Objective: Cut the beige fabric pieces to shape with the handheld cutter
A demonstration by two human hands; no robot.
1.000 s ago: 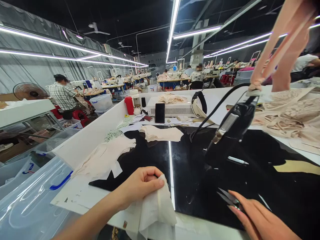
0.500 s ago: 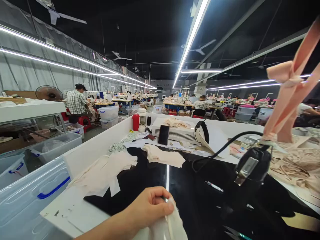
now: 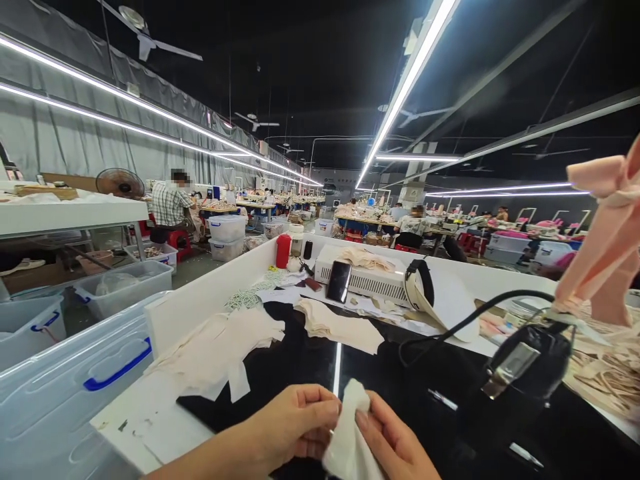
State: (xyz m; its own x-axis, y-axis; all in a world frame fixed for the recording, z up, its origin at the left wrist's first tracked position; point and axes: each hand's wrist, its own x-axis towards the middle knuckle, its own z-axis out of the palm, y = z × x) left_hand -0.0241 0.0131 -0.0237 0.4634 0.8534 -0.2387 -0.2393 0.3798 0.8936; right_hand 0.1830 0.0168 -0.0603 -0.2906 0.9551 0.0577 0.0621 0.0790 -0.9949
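The right hand has its grip closed on a pale cloth, raised over the near edge of the black worktop. The left hand is at the cloth's left side, fingers curled; whether its grip pinches the fabric is hard to tell. Stacked pieces lie toward the far edge, a pile of fabric along the left edge.
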